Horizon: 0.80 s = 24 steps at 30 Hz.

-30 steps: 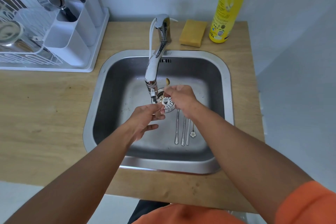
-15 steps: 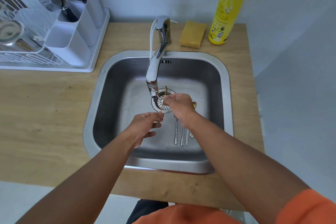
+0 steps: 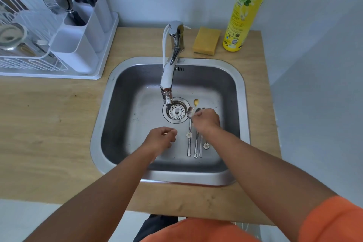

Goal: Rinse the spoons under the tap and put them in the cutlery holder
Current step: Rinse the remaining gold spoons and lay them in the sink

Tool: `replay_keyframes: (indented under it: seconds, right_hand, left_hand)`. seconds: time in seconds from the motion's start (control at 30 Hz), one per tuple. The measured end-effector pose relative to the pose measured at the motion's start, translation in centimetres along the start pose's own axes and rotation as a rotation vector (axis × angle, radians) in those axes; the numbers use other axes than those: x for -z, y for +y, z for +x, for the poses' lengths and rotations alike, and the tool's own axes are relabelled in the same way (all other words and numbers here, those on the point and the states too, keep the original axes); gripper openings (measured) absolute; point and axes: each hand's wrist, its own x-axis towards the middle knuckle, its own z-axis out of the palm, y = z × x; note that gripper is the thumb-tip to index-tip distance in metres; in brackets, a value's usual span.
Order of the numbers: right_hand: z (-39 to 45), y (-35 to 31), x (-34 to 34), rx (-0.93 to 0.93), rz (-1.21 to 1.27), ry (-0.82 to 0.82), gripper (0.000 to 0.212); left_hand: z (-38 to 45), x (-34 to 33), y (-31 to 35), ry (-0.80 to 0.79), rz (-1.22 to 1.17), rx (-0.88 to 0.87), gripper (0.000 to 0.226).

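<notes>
While spoons (image 3: 193, 139) lie in sink (image 3: 242, 104), right hand (image 3: 208, 119) touches them.

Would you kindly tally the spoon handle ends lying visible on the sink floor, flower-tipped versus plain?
Flower-tipped handle ends: 2
Plain handle ends: 3
Total: 5

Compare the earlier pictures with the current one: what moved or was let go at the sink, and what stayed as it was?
The gold spoon, earlier held up near the tap between both hands, now lies on the sink floor. The right hand has dropped onto the row of spoons; the left hand has drawn back, apparently empty. The sponge, soap bottle and cutlery holder stayed put.
</notes>
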Motion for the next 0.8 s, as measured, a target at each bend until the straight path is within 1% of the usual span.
replay_keyframes:
  seconds: [0.1,0.17,0.3,0.47,0.53,0.63,0.73,0.77,0.8]
  right_hand:
    - [0.9,1.4,0.8,-0.040,-0.070,0.044,0.014]
    - [1.1,2.1,0.9,-0.041,-0.157,0.077,0.021]
    - [1.1,3.3,0.7,-0.061,-0.278,0.125,0.024]
    - [1.0,4.2,0.3,-0.088,-0.318,0.114,0.032]
    - [1.0,4.3,0.2,-0.087,-0.320,0.118,0.029]
    - [1.1,4.4,0.1,-0.089,-0.325,0.120,0.015]
    - [1.3,4.6,0.1,-0.086,-0.345,0.128,0.022]
    - [1.2,4.5,0.1,-0.076,-0.351,0.128,0.019]
    - [1.2,4.6,0.1,-0.070,-0.366,0.124,0.012]
  left_hand:
    - [0.2,0.9,-1.0,-0.019,0.076,0.037,0.014]
    - [0.5,1.5,-1.4,-0.011,0.108,0.030,0.013]
    - [1.1,2.7,-1.9,0.003,0.136,0.025,0.014]
    - [1.7,4.5,-2.5,0.037,0.162,0.037,0.017]
    - [1.7,5.2,-2.7,0.056,0.166,0.039,0.018]
    - [1.8,6.0,-2.9,0.077,0.170,0.038,0.018]
    - [1.7,6.4,-2.6,0.080,0.176,0.033,0.019]
    - [1.7,6.4,-2.4,0.081,0.183,0.027,0.020]
    - [1.6,6.4,-2.1,0.081,0.188,0.019,0.020]
